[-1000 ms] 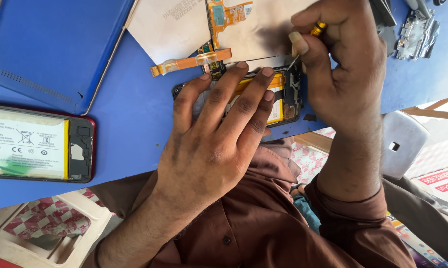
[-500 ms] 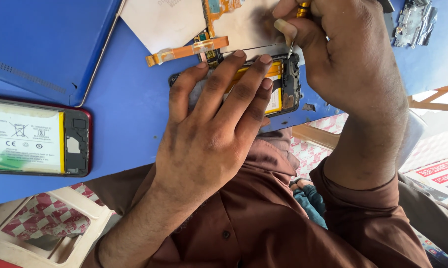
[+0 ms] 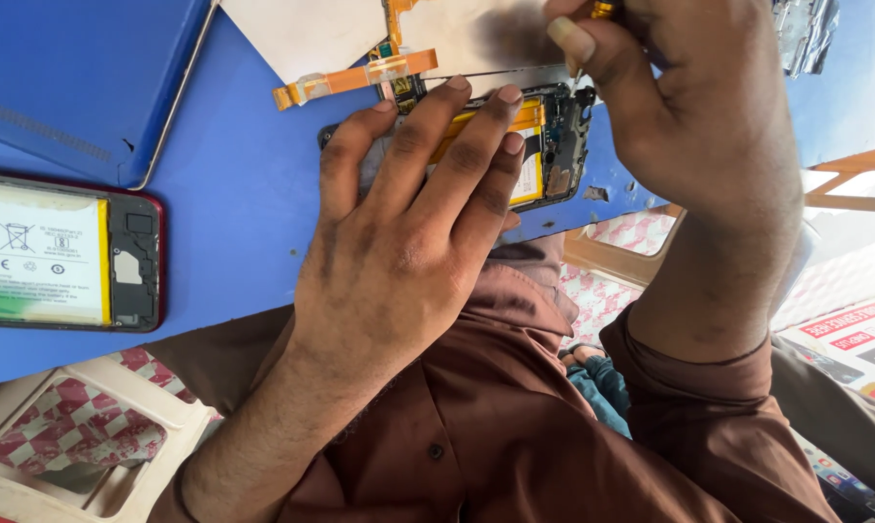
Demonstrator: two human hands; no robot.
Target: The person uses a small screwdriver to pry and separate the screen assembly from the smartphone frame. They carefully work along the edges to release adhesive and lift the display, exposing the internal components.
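Left hand fingers lie spread, pressing the opened phone; right hand fingers pinch a screwdriver. Left of them, a white-labelled battery.

Brown shirt with small dark buttons down front. Sleeves pushed up past wrists. Both hands bare, left hand, right hand. Maybe thin band on right wrist.

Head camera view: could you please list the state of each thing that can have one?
Opened phone: back off, yellow battery exposed, pinned flat by left hand.
Screwdriver: gripped in right hand, tip down at the phone's board.
Second phone: back off, battery showing, untouched.
Orange flex cable: loose, lying flat.
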